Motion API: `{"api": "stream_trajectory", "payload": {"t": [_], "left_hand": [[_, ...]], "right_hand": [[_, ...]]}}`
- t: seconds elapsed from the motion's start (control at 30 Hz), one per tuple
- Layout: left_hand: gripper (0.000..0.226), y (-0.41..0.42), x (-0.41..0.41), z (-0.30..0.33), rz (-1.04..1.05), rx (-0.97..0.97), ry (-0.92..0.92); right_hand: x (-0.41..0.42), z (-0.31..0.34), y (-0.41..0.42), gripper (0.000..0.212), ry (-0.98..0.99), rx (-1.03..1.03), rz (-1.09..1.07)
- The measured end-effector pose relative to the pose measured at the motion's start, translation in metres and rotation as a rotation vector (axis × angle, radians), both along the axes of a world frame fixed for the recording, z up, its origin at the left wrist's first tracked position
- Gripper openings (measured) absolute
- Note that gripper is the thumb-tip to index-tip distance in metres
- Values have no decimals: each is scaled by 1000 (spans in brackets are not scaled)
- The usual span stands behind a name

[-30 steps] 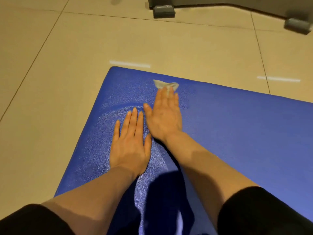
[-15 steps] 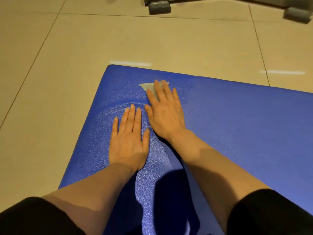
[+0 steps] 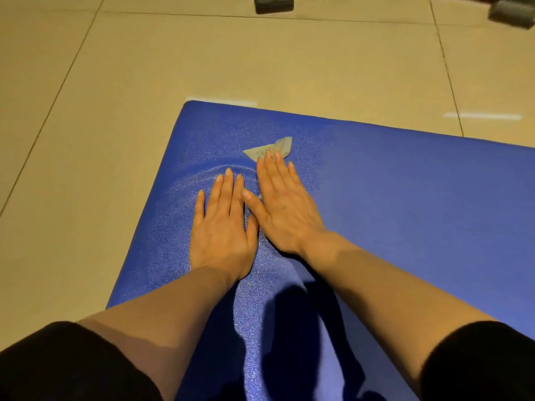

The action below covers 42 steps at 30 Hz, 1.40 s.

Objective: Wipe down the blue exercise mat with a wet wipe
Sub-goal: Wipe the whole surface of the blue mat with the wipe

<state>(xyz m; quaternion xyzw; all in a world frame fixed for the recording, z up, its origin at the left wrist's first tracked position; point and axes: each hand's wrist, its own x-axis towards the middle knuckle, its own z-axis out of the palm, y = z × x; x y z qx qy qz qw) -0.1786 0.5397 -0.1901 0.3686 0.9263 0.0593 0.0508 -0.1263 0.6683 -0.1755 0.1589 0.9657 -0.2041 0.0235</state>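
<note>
The exercise mat (image 3: 405,212) was a deep royal blue with a fine pebbled grain that glittered in pale specks near its left edge, where a faint lighter ring showed on the surface. Dark, near-black shadows fell across the mat toward its near edge. The wet wipe (image 3: 270,150) was a dull greyish white with faint streaks. The floor (image 3: 144,82) was beige tile crossed by thin dark grout lines, with two white streaks of reflected light just beyond the mat's far edge. Both sleeves (image 3: 72,366) were black. Two blocks (image 3: 273,5) at the floor's far edge were dark grey.
</note>
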Motion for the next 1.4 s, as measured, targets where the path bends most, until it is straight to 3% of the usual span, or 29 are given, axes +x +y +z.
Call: {"api": "stream_trajectory", "payload": {"t": [0.1,0.17,0.23,0.37,0.47,0.53,0.63,0.73,0.93,1.03,1.1,1.2,1.33,1.4], "left_hand": [[70,4,-1,1,5,15,4],[71,5,-1,0,4,2,4],[68,4,-1,-2,2,-12,0],[63,2,-1,-5,4,-25,-41],[63,-2,2,4,21,286,-153],[64,3,9,13,-98,450,-179],[62,25,23,23,-322,287,-123],[62,47,29,25,-205,-39,-170],[61,3,26,27,-282,-162,-44],[62,9,37,30,-203,-71,-189],[61,21,65,31,-361,-12,-336],[59,16,78,28,-529,-107,-262],[61,-4,39,35,-298,-168,-159],[59,-4,45,37,-288,-174,-173]], "right_hand": [[31,-3,21,78,63,91,58],[47,-3,20,79,43,106,-53],[43,0,2,79,-16,34,-155],[15,8,-27,70,-92,-216,-100],[26,23,-13,61,-24,-380,-69],[50,29,-2,57,84,-361,-148],[99,19,-2,54,120,-69,-389],[133,-2,-32,51,55,176,-334],[154,-16,-82,61,-29,204,-315],[151,-15,-84,64,-72,199,-318],[150,-14,-82,64,-96,191,-293],[155,-14,-81,65,-96,187,-251],[159,-10,-74,74,-68,137,-195],[158,-8,-72,79,-54,108,-189]]}}
